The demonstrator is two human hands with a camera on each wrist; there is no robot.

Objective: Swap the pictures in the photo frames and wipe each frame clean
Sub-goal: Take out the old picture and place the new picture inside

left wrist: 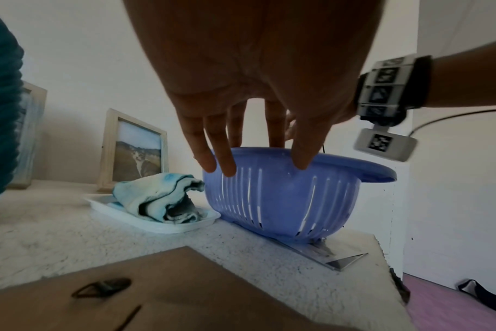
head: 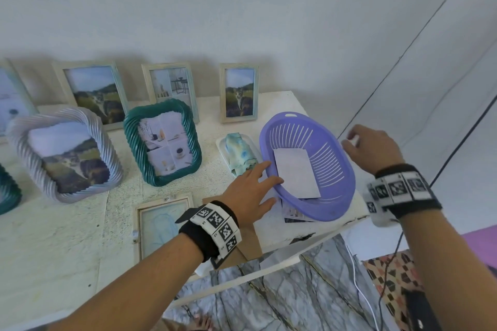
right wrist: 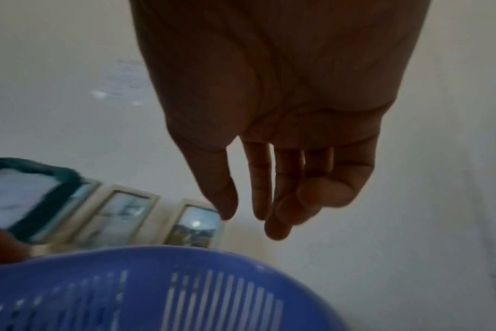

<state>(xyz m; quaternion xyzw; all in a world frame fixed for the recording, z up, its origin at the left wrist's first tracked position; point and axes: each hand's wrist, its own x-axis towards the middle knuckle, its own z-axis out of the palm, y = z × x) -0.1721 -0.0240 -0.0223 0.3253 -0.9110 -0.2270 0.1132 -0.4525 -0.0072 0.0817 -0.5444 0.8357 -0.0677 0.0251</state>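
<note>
— Well, any writing? Where's the picture?
— None readable. A picture [head: 297, 172] lies in the basket [head: 333, 164] on the bench [head: 67, 236]. Left hand [head: 248, 193] spread on its rim; right hand [head: 372, 148] hovers, fingers loose.

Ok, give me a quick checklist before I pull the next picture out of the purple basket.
1. Left hand at purple basket rim: ok, fingers over the near edge.
2. Right hand free: ok, open, holding nothing.
3. Paper in basket reachable: ok, uncovered.
4. Basket sits flat: not ok, tilted on prints beneath it.
5. Empty frame ready: ok, lying flat.
6. Cloth at hand: ok, on its tray.
</note>
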